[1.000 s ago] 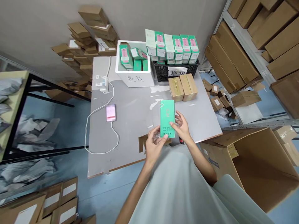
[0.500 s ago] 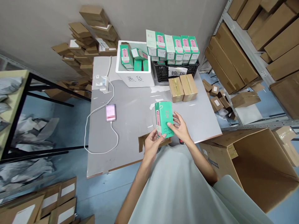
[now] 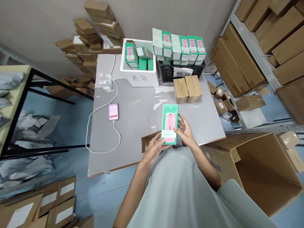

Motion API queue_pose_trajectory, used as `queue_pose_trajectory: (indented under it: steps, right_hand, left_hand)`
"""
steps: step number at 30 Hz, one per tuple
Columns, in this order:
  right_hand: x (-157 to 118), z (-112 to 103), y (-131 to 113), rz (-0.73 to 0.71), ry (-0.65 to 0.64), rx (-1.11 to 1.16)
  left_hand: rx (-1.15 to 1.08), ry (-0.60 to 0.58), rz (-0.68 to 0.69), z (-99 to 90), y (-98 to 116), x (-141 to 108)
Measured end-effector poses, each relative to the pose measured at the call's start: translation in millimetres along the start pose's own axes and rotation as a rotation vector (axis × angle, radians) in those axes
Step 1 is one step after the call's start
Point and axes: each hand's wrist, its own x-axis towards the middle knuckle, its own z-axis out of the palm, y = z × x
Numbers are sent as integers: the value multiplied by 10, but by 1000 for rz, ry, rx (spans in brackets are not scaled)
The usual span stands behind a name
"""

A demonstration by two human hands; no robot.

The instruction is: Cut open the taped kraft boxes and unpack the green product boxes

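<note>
Both hands hold one green box (image 3: 170, 122) whose face with a pink item printed on it is turned up toward the camera. My left hand (image 3: 154, 147) grips its lower left corner, and my right hand (image 3: 185, 131) holds its right side with the thumb on the front. Under and beside my left hand, an open brown carton (image 3: 144, 144) lies at the table's front edge, partly hidden. Two taped brown boxes (image 3: 187, 90) stand side by side beyond my right hand.
On the grey table (image 3: 133, 110) stand a white foam bin (image 3: 144, 79) and a black crate (image 3: 167, 74), both with green boxes. A phone (image 3: 113, 112) with a white cable lies left. A large open carton (image 3: 266, 167) is at the right, beside shelving (image 3: 251, 41).
The green box has been turned, so its pink-printed front now faces up instead of its plain green side. Both hands have shifted their hold on it. The view has moved slightly.
</note>
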Motion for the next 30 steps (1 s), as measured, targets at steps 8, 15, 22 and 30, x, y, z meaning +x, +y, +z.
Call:
queue_pose_trajectory:
  steps: [8,15,22,30]
  right_hand:
    - [-13,101,-49,11,119,-84]
    - [-60,257,-68,38,119,-243]
    - [27,82,9,54,125,-54]
    - [-54,123,-60,-68,30,-149]
  left_hand:
    - [67,235,103,117,-78,57]
    - [306,501,308,235,-236,91]
    - [174,176,166,104,-109,-61]
    - [-135,41,-71,-146,-81,41]
